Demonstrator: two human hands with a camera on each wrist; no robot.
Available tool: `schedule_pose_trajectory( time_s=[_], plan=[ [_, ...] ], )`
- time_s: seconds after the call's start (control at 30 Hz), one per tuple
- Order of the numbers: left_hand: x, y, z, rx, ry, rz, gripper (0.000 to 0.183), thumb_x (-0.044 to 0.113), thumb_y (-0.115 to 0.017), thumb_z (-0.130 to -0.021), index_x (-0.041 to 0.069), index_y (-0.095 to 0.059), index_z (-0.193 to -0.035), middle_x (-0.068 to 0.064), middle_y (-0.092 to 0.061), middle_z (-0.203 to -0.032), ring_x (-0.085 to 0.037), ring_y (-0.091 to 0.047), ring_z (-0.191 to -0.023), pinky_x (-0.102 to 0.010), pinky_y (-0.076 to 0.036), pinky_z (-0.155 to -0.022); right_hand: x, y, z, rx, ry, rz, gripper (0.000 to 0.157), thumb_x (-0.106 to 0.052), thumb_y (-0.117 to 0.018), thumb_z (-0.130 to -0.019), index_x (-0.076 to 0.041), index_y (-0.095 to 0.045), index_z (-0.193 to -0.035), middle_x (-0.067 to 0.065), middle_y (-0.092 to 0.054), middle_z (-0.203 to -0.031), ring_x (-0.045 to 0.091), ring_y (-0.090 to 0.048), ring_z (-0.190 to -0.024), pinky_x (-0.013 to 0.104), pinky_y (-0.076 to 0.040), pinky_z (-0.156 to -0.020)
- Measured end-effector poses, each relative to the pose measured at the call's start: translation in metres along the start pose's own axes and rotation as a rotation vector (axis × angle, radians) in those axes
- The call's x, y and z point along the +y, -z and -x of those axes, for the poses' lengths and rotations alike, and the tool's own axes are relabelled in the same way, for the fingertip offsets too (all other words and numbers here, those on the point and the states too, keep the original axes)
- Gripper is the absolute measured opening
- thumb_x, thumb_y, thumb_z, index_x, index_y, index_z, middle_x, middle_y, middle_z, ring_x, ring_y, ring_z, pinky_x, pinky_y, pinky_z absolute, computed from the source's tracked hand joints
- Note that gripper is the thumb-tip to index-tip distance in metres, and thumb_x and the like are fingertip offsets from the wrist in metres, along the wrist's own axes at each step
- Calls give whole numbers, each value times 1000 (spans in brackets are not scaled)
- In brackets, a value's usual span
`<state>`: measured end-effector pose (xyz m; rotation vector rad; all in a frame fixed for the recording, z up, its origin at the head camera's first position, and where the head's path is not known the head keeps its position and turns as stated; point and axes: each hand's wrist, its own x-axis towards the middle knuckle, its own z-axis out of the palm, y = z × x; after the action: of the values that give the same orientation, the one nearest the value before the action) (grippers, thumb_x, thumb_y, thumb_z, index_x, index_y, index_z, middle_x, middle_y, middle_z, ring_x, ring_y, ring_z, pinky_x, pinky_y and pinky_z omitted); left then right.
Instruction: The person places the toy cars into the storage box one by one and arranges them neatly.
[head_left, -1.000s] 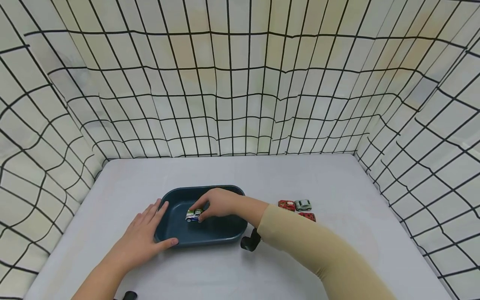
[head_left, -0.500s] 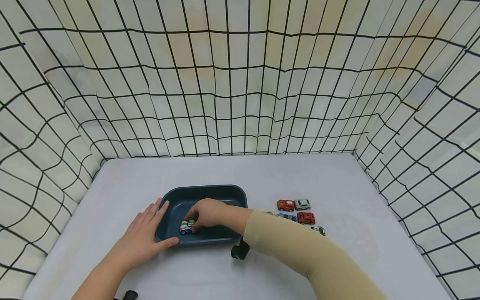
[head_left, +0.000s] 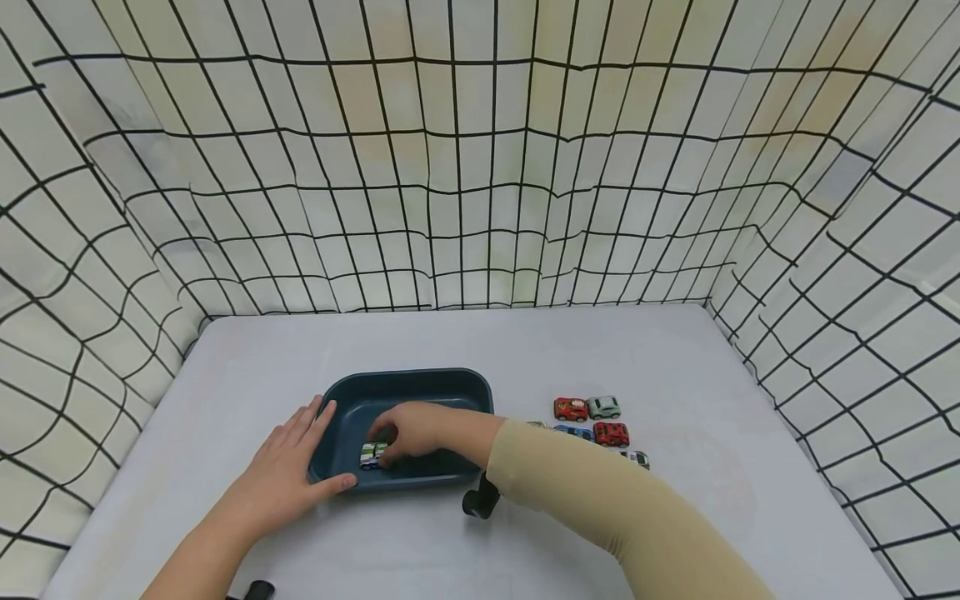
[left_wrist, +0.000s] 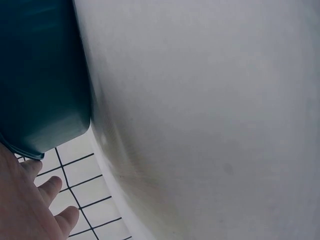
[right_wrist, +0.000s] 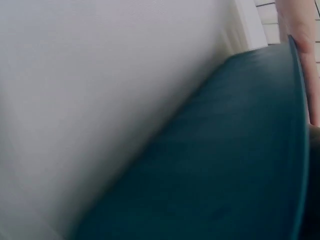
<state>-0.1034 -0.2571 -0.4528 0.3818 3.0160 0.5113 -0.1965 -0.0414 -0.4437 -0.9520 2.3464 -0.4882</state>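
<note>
A dark teal tray [head_left: 457, 385] with rounded corners sits on the white table. Low in its left half is a small toy car [head_left: 369, 455], white, green and blue, pinched between the thumb and fingers of my right hand [head_left: 416, 429]. That hand covers the car's right end. My left hand [head_left: 279, 479] rests along the tray's left end, fingers straight and spread, thumb at the front rim. In the left wrist view, its fingertips [left_wrist: 50, 190] lie beside the tray's outer wall [left_wrist: 45, 80]. The right wrist view is mostly filled by the tray's side [right_wrist: 220, 155].
Right of the tray stand several toy cars, among them a red one [head_left: 572, 408], a pale green one [head_left: 603, 407], another red one [head_left: 612, 434] and a blue one [head_left: 574, 432]. My right sleeve [head_left: 600, 492] partly covers this group. Black-grid netting [head_left: 480, 167] encloses the table.
My right hand has moved the toy car slightly left and toward the near side within the tray, then nearly stopped. More cars show past the sleeve. The left hand stays in place.
</note>
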Motion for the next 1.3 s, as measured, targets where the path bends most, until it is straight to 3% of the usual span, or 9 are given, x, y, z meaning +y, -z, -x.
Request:
schedule_pose_trajectory(
  time_s=[0.23,0.43,0.57,0.87,1.1,1.3],
  plan=[
    [-1,-2,-1,-4,6,-2,116,78,-59,-78,12,-12,-160,-21,-13,-163,-47,-17,-145,-67,-16,-114,7,8,-1,-46,-14,-78,39,-33,-70,-93,-28,-65,-132,-8,-65,-118,4,-57,-97,23,-49,-88],
    [-2,-2,-1,-9,-5,-4,116,78,-60,-77,12,-13,-160,-21,-13,-163,-47,-18,-145,-67,-17,-113,10,7,-3,-79,-35,-200,36,-25,-70,-94,-23,-68,-130,-7,-65,-105,9,-61,-74,21,-51,-65],
    [-3,-1,-1,-11,-12,-8,117,78,-61,-77,12,-13,-160,-21,-14,-163,-47,-19,-145,-67,-18,-113,7,5,-3,-79,-55,-234,33,-24,-69,-95,-22,-69,-128,-7,-65,-97,11,-62,-67,22,-52,-60],
    [-1,0,-1,-11,-11,-4,117,78,-62,-77,12,-14,-160,-22,-14,-163,-46,-19,-145,-67,-18,-113,-3,3,-8,-72,-60,-217,34,-30,-68,-96,-25,-68,-129,-9,-65,-92,11,-62,-67,22,-52,-59],
    [-2,-2,-1,-4,-12,-4,116,77,-62,-77,10,-15,-160,-22,-15,-162,-47,-19,-145,-67,-19,-113,-12,-2,-12,-37,-44,-132,33,-30,-66,-97,-26,-68,-129,-11,-68,-102,6,-60,-69,17,-49,-61],
    [-4,-3,-2,9,-24,-13,116,77,-63,-76,9,-17,-159,-24,-16,-162,-47,-20,-144,-67,-19,-112,-13,-6,-16,-32,-48,-142,33,-30,-66,-97,-27,-68,-129,-11,-67,-103,6,-61,-67,18,-50,-60]
  ],
)
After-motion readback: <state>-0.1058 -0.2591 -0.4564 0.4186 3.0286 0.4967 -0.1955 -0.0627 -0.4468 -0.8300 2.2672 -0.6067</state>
